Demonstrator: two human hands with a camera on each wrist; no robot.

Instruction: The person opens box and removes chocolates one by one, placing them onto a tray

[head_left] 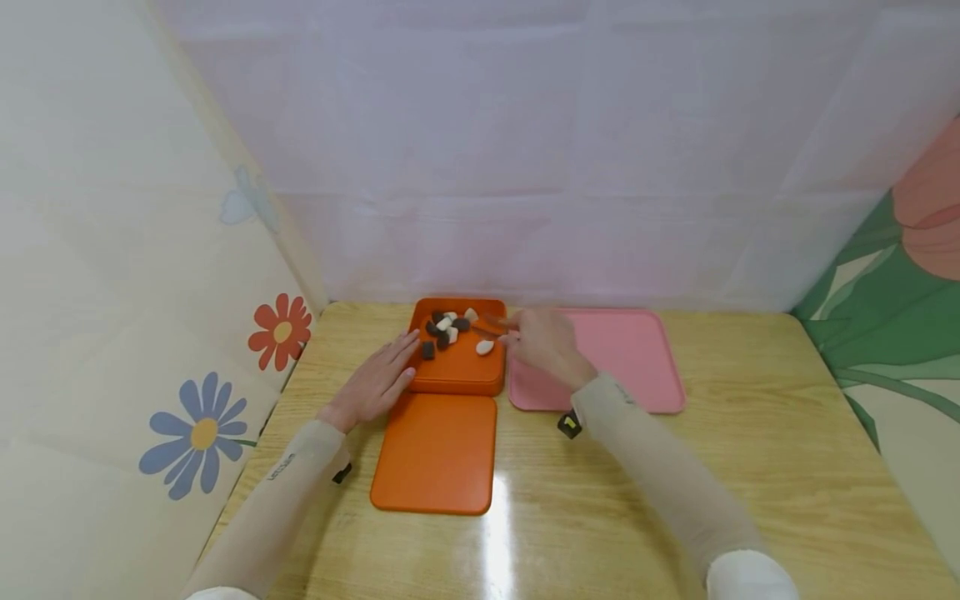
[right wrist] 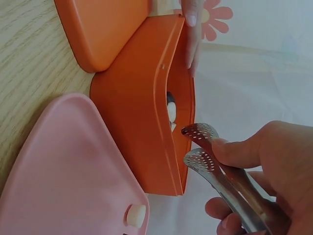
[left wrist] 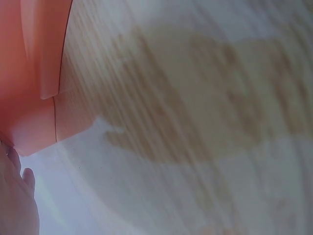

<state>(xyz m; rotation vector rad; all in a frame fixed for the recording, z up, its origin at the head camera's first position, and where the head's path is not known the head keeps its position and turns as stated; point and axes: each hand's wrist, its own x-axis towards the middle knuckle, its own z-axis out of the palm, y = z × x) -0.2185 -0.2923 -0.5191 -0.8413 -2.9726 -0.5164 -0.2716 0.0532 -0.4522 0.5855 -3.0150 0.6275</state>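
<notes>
My right hand (head_left: 543,342) grips metal tongs (right wrist: 201,159) with perforated rounded ends. In the right wrist view the tongs' two ends stand apart at the mouth of the orange box (right wrist: 129,107), nothing visible between them. Several dark and white pieces lie in the box, among them a white oval piece (head_left: 485,347) near its right side and a dark cube (head_left: 427,350) at its left. My left hand (head_left: 373,379) rests against the box's left rim, fingers extended. The left wrist view shows only part of this hand beside the orange wall (left wrist: 34,122).
A pink tray (head_left: 630,367) lies right of the box, with one white piece (right wrist: 136,215) near its edge. The flat orange lid (head_left: 435,454) lies in front of the box. Cloth hangs behind the wooden table (head_left: 600,517), and flower-printed sheets flank it.
</notes>
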